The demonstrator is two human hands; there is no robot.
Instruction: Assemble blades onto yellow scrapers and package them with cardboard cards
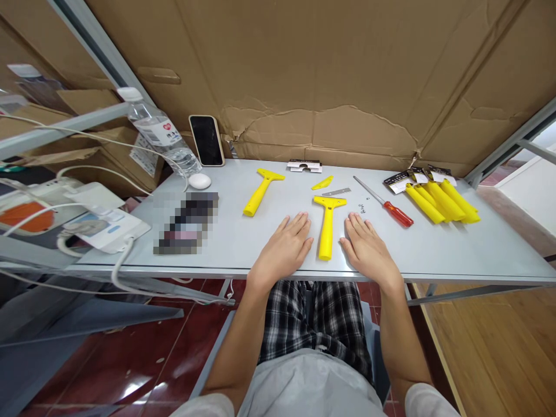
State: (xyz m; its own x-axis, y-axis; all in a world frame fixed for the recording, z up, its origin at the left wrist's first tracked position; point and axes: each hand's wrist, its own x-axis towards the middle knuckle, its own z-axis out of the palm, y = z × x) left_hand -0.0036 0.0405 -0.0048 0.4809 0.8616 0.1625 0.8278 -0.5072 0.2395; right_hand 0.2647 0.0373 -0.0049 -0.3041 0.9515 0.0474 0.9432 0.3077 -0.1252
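My left hand lies flat on the grey table, fingers stretched forward. Flat on the tabletop as well, my right hand holds nothing. Between them, apart from both, is a yellow T-shaped scraper handle. Just beyond its head are a thin metal blade and a small yellow cover piece. Several small dark screws are scattered past my right fingertips. A screwdriver with a red handle points away to the upper left. Another yellow scraper rests farther left.
Several yellow scrapers with card tags are grouped at the right. A card lies at the back by the cardboard wall. On the left are a phone, water bottle, white mouse, pixelated item and power strip with cables.
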